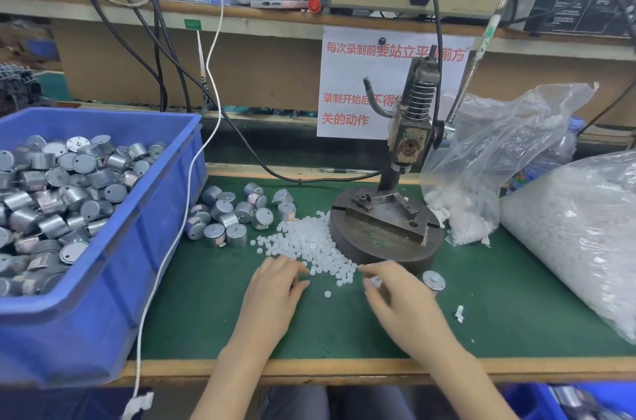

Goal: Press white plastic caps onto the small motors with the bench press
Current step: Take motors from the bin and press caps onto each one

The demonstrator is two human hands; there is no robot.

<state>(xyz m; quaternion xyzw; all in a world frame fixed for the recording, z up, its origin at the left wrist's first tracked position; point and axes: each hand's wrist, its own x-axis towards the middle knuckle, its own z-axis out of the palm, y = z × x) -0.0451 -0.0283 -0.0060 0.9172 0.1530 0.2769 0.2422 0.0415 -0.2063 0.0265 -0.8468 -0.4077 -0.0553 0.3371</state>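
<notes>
The left hand (275,289) has its fingers loosely curled, holding nothing, at the near edge of the white caps (309,244). The right hand (395,299) pinches one cap (374,281) in its fingers. A motor (433,281) stands just right of them, with the bench press (385,230) beyond.

The green desk (344,333) bears a blue bin (103,299) at left, loose motors (234,213) and a heap of white caps (309,244) mid-frame, the bench press (382,247) touching the heap, and clear bags (568,230) at right.

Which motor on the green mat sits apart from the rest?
The motor just right of the right hand, before the press base; the other motors huddle beside the blue bin.
</notes>
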